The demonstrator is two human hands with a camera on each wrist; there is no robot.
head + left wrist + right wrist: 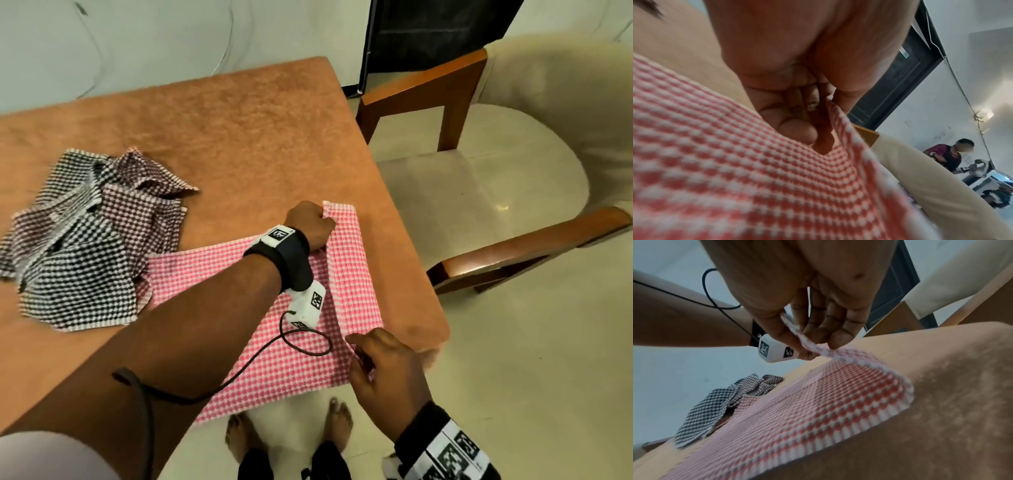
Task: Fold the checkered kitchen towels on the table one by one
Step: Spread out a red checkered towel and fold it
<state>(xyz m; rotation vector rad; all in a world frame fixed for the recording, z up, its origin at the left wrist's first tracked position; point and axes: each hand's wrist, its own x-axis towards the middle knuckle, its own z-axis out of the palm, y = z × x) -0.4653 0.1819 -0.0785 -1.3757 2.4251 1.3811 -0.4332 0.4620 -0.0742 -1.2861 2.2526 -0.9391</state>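
Note:
A pink-and-white checkered towel (274,342) lies spread on the table's near right part, its near edge hanging over the front. My left hand (313,224) pinches the towel's far right corner, and the left wrist view shows the cloth (756,178) held between thumb and fingers (797,129). My right hand (380,363) pinches the near right corner, lifted a little off the table; in the right wrist view the corner (807,344) sits between thumb and fingers. The towel's right strip (352,267) is raised between both hands.
A crumpled pile of black and dark red checkered towels (89,236) lies on the left of the brown table (239,130). A wooden armchair with cream cushions (479,192) stands close to the table's right edge. My bare feet (339,425) show below the front edge.

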